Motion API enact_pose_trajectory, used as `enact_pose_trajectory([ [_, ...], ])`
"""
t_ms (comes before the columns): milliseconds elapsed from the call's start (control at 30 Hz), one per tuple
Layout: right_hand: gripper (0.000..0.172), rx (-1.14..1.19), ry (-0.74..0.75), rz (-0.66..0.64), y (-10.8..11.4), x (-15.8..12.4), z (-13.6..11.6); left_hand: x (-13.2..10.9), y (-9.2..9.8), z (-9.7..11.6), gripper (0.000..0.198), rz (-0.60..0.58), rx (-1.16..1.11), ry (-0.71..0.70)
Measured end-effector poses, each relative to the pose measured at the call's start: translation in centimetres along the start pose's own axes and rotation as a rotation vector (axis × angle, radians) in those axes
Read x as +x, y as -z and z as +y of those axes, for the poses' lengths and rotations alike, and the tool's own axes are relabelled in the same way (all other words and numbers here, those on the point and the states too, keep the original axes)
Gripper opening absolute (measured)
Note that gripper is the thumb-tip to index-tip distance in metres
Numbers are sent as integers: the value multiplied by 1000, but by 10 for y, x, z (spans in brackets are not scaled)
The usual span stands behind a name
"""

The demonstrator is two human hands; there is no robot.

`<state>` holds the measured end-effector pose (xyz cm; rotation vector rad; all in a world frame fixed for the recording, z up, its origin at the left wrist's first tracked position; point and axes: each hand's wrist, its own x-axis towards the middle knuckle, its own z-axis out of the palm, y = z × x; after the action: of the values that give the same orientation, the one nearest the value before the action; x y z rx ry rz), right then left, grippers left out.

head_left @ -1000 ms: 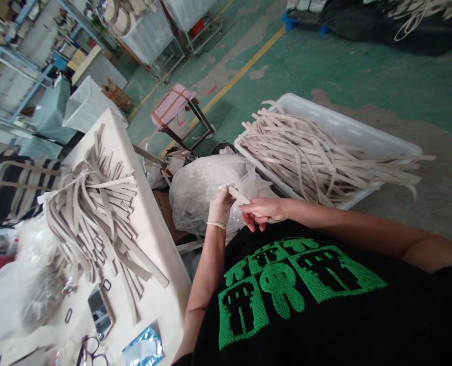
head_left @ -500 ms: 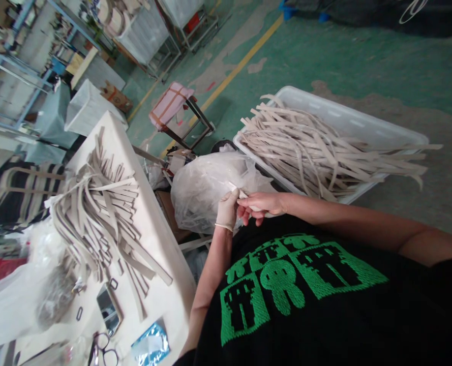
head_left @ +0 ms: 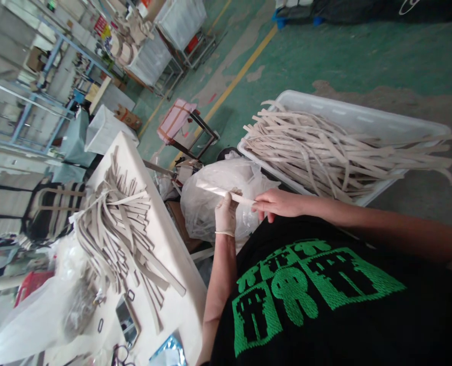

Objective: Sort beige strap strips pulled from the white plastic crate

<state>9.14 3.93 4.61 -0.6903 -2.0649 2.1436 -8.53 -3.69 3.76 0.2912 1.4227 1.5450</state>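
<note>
The left hand [head_left: 226, 211] is closed on the strip [head_left: 243, 199], which is also pinched by the right hand [head_left: 274, 202], against the bag's [head_left: 199, 203] backdrop. Light, limp handling may be expected; it is probably best gripped flat.

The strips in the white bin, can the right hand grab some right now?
Probably yes: the white bin is close by, and nothing covers its heaped strips. But the right hand is holding a pale strip, so it might have to let go first.
</note>
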Motion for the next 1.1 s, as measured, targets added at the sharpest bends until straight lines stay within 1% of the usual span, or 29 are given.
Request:
enact_pose_trajectory([
  [67, 47, -66, -11, 7, -1, -2, -1, 0, 3, 5, 28, 22, -5, 0],
  [200, 48, -76, 9, 136, -7, 8, -8, -6, -1, 2, 25, -66, 46, -2],
  [233, 49, -78, 18, 148, -7, 10, -10, -6, -1, 2, 24, -71, 49, -16],
  [300, 47, -114, 22, 113, -7, 11, -12, -6, 3, 8, 24, -39, 24, -60],
  [367, 42, -165, 4, 48, -8, 9, -12, -4, 9, 17, 27, 4, -1, -97],
  [433, 40, -195, -16, 39, -10, 6, -11, -5, 13, 20, 30, 13, 11, -109],
  [533, 40, -194, -5, 115, -15, 8, -13, -11, 9, 13, 30, -47, 83, -77],
  [600, 39, -180, 15, 135, -16, 10, -15, -14, 6, 8, 28, -71, 104, -71],
  [733, 35, -197, 15, 47, -17, 8, -14, -15, 9, 12, 27, 16, 42, -130],
  [800, 35, -213, 8, 48, -18, 7, -14, -16, 10, 12, 27, 27, 53, -124],
  [900, 38, -215, 29, 129, -18, 11, -15, -19, 7, 6, 27, -50, 96, -81],
  [967, 37, -205, 42, 139, -17, 13, -17, -19, 6, 3, 29, -76, 96, -93],
  [1100, 33, -234, 7, 61, -15, 7, -17, -16, 13, 11, 32, 13, 46, -175],
])
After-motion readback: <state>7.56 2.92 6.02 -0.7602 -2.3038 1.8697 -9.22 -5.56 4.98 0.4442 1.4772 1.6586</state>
